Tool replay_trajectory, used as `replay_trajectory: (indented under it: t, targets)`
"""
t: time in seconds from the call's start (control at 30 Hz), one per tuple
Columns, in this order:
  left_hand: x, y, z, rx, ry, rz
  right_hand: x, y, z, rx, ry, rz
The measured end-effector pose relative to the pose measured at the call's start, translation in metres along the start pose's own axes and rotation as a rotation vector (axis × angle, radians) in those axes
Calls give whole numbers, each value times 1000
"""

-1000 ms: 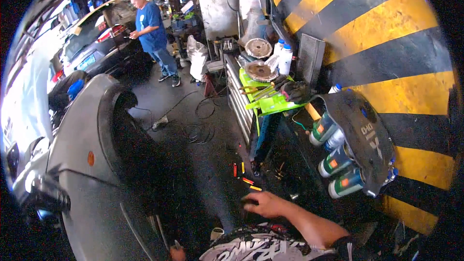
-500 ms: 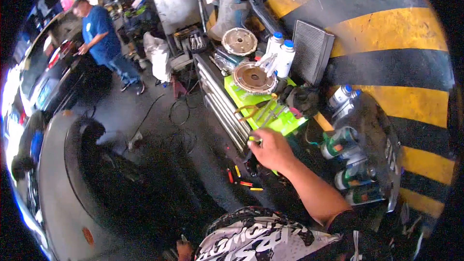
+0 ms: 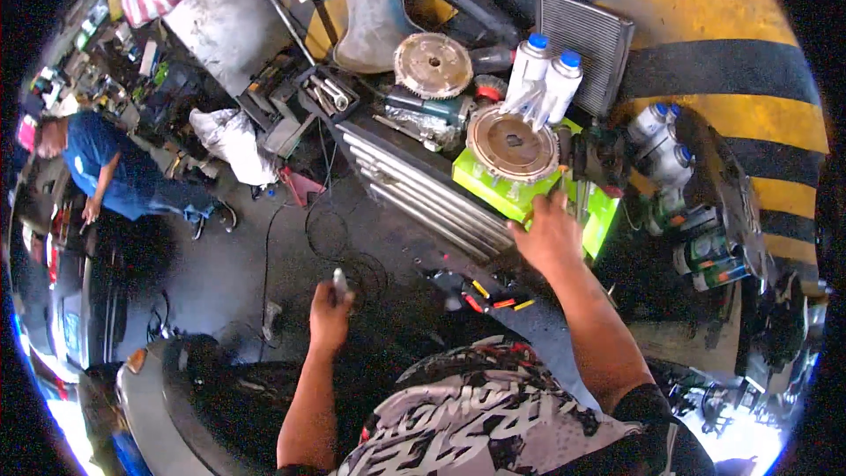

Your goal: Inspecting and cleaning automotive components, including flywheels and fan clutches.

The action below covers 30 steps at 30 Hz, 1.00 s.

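Note:
My left hand (image 3: 330,319) is raised over the dark floor, closed round a small object with a pale, metallic-looking tip (image 3: 339,278); its kind is unclear. My right hand (image 3: 553,236) reaches over the bright green case (image 3: 493,187), thumb spread away from the fingers, fingertips at the hand tools (image 3: 582,198) lying there. I see nothing held in it. Just beyond those fingers a toothed flywheel (image 3: 513,143) rests on the case. Below the right hand, several red and yellow-handled tools (image 3: 502,303) lie low down; their kind is too small to tell.
Behind stand two white bottles with blue caps (image 3: 564,88), a radiator core (image 3: 586,48) and a second toothed disc (image 3: 433,65). Silver bars (image 3: 414,189) edge the bench. A cable (image 3: 330,238) coils on the floor. At left, a person (image 3: 106,163) stands by a car.
My left hand has risen into full view with its object. My right hand has moved over the tools on the case; the yellow-green bit at its fingers no longer shows. The view has shifted.

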<state>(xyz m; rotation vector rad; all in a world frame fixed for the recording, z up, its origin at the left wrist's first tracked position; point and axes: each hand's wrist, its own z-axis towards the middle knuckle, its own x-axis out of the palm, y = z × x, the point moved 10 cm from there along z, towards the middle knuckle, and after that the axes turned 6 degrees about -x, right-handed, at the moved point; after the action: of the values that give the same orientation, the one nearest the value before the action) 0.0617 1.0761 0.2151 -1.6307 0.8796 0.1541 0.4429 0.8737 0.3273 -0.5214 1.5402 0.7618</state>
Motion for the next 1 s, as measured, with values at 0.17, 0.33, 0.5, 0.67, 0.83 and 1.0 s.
replay_trajectory:
  t: [0.17,0.33,0.5,0.67,0.83,1.0]
  targets:
    - [44,-108,53,120,273,-240,-5,-2,0,98,-77,96]
    - [85,-173,68,616,362,230,-1,-14,-13,254,-108,226]
    - [146,-179,77,599,831,337,2,-28,-29,525,-59,302]
    - [191,-203,72,710,1182,540,14,-31,-53,788,-138,348]
    - [216,-198,69,817,1354,707,46,2,-112,1032,-167,729]
    - [253,-157,59,753,1548,732,118,52,-177,1214,-182,1026]
